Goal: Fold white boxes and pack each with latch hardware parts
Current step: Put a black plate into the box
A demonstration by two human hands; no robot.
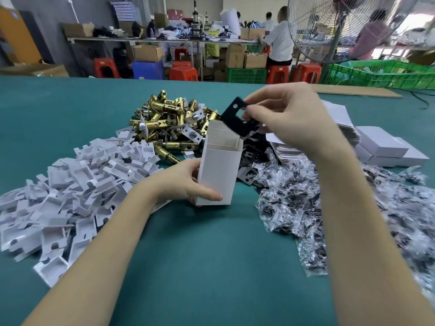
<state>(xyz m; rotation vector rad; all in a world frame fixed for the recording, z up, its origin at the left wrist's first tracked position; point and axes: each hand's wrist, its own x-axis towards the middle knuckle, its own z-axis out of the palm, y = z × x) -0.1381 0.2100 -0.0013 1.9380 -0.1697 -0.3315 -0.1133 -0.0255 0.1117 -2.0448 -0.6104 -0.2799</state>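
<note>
One black plate (236,120), pinched in right hand (286,116), sits tilted just above the open mouth of the white box (217,175) at frame centre. Left hand (186,182) grips the box upright; plate goes down-left, long axis along the box's.
</note>
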